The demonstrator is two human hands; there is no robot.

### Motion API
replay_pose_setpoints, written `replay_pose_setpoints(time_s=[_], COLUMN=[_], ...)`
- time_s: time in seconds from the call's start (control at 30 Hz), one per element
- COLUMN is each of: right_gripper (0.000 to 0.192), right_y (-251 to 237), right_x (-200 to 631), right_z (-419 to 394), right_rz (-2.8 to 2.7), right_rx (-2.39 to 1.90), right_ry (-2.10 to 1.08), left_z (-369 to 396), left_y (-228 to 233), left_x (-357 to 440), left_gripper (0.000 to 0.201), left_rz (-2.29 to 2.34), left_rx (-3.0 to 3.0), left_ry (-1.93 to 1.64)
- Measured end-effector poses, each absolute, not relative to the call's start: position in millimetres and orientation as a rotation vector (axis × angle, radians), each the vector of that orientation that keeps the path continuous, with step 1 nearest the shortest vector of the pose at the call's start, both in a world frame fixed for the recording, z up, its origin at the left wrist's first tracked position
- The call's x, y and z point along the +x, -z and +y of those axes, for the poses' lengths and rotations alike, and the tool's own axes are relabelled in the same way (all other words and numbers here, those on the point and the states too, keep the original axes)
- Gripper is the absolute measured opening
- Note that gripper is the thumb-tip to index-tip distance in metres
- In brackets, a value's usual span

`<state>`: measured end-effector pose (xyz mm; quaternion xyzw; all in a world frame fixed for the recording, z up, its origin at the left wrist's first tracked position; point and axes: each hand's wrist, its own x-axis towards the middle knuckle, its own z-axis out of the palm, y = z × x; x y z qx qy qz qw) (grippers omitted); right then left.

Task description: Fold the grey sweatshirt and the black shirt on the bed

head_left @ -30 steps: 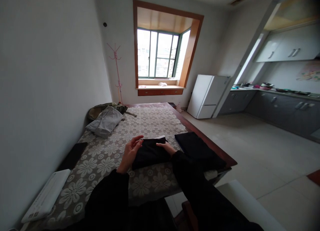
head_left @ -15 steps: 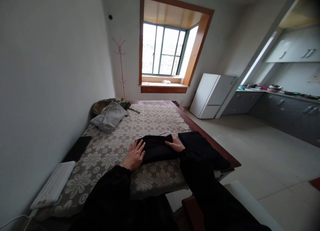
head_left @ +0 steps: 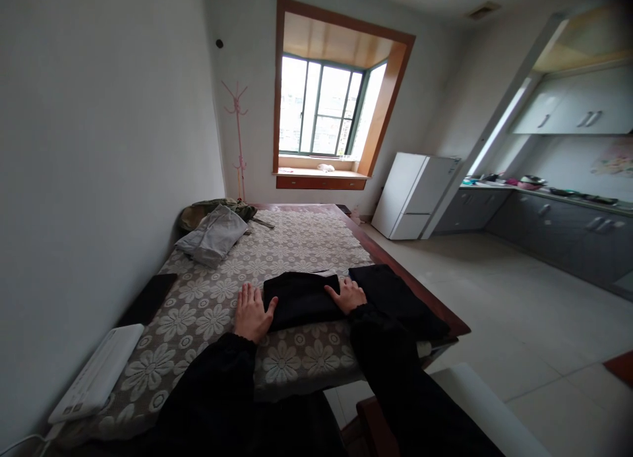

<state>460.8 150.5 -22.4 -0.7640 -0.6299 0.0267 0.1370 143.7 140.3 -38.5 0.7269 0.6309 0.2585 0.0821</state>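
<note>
A folded black garment [head_left: 302, 301] lies flat on the flower-patterned tablecloth [head_left: 212, 318] near the table's front edge. My left hand [head_left: 253, 315] is at its left side, fingers stretched out on the cloth, with the thumb touching or close to the fabric. At the opposite end my right hand [head_left: 348, 296] rests with its thumb on the garment and its fingers apart. Just right of that hand lies a second folded black garment [head_left: 400, 302]. A small pale patch shows behind the first garment's far edge; I cannot tell what it is.
A grey folded cloth [head_left: 211, 236] and a dark green bag [head_left: 192, 214] lie at the back left. Along the wall are a flat black object [head_left: 148, 301] and a white power strip [head_left: 97, 372] with a cable. A white fridge [head_left: 401, 196] stands beyond the table.
My left hand has slid left, off the garment's top and onto the cloth beside it. My right hand stays at the right end. The view has tilted up slightly.
</note>
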Motion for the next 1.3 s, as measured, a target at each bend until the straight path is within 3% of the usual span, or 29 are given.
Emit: replay_pose_setpoints(time_s=[0.2,0.33,0.53,0.6,0.73,0.87,0.93,1.0,1.07,1.13,1.17,1.3], right_gripper=[0.035,0.032,0.04,0.044,0.059,0.065,0.057,0.038,0.022,0.02,0.024,0.079], right_y=[18.5,15.9,22.4,25.9,24.3,7.3,-1.4,-4.8,-0.5,10.0,16.2,35.2], right_x=[468.0,468.0,469.2,468.8,465.6,455.2,441.0,417.8,387.2,355.6,342.1,322.7], right_z=[154.5,154.8,153.5,153.5,151.3,137.9,122.1,99.1,72.2,48.4,40.1,42.7], right_rz=[-1.719,-1.728,-1.389,-1.319,-1.309,-1.511,-1.593,-1.673,-1.847,-2.152,-2.278,-2.428], right_rx=[-1.888,-1.74,-1.417,-1.4,-1.465,-1.665,-1.657,-1.561,-1.404,-1.175,-1.074,-1.148], right_ry=[-0.46,-0.57,-0.946,-1.013,-0.965,-0.513,-0.227,-0.151,-0.335,-0.551,-0.583,-0.57], left_z=[146.4,144.8,135.0,135.2,140.8,143.5,141.9,139.4,137.2,136.2,136.2,136.7], left_y=[33.5,24.7,14.1,12.1,11.0,11.6,10.8,8.9,6.3,3.6,2.3,-3.5], left_x=[141.5,145.0,153.4,152.7,147.6,145.5,146.1,147.5,149.4,151.6,152.6,152.7], left_gripper=[0.044,0.045,0.066,0.059,0.03,0.036,0.044,0.049,0.054,0.06,0.065,0.075], left_rz=[1.713,1.458,1.032,1.02,1.149,1.347,1.343,1.276,1.177,1.072,1.03,0.99], left_rx=[2.024,1.765,1.377,1.37,1.559,1.635,1.635,1.573,1.428,1.244,1.153,0.904], left_ry=[-0.921,-1.067,-1.144,-1.174,-1.074,-1.03,-1.059,-1.095,-1.116,-1.122,-1.119,-1.1])
